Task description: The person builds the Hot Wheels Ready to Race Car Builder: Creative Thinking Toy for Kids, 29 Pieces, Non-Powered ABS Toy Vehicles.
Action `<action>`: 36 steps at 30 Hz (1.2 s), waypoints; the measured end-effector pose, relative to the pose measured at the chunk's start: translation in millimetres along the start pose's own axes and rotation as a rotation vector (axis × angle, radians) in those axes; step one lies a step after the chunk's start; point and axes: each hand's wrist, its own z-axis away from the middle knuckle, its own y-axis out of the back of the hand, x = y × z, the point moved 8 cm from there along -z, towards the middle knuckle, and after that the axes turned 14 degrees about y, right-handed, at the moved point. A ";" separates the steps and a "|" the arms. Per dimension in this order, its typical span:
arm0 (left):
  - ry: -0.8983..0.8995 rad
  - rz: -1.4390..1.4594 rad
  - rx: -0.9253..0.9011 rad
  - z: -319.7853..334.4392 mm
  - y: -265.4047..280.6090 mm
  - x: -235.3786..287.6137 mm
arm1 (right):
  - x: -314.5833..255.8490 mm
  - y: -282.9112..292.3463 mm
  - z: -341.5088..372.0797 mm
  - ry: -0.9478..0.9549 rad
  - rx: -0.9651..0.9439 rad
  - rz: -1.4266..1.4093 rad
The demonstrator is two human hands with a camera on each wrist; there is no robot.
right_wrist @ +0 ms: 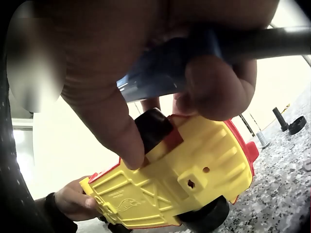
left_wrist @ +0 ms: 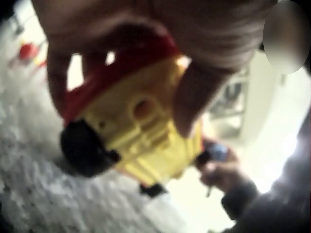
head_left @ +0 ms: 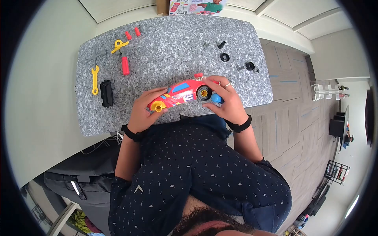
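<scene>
A red toy car with blue windows and a yellow underside is held just above the near side of the table. My left hand grips its front end, where a bare yellow hub shows. At the rear, my right hand has thumb and fingers around the car beside a black wheel. A blue tool with a dark shaft is also tucked in the right hand's curled fingers. The yellow underside faces the right wrist camera.
On the speckled table lie a yellow wrench, a black part, a red-handled tool and a yellow piece at left. A black wheel and a black bolt lie at right. A printed box stands behind.
</scene>
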 end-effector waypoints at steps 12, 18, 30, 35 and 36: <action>-0.172 -0.598 0.114 -7.6 -27.0 88.6 | 5.0 -15.9 -0.1 0.043 0.061 0.014; -0.119 -0.552 0.095 -27.7 -58.2 82.5 | 12.4 -23.3 4.0 0.059 0.105 -0.023; -0.172 -0.551 0.203 -23.1 -57.7 84.7 | 118.6 54.4 -33.1 -0.187 -0.007 0.314; -0.178 -0.554 0.227 -21.2 -54.3 82.3 | 177.6 46.7 -50.0 -0.319 0.028 0.562; -0.176 -0.553 0.232 -21.1 -52.5 81.5 | 185.0 43.2 -51.8 -0.357 -0.005 0.567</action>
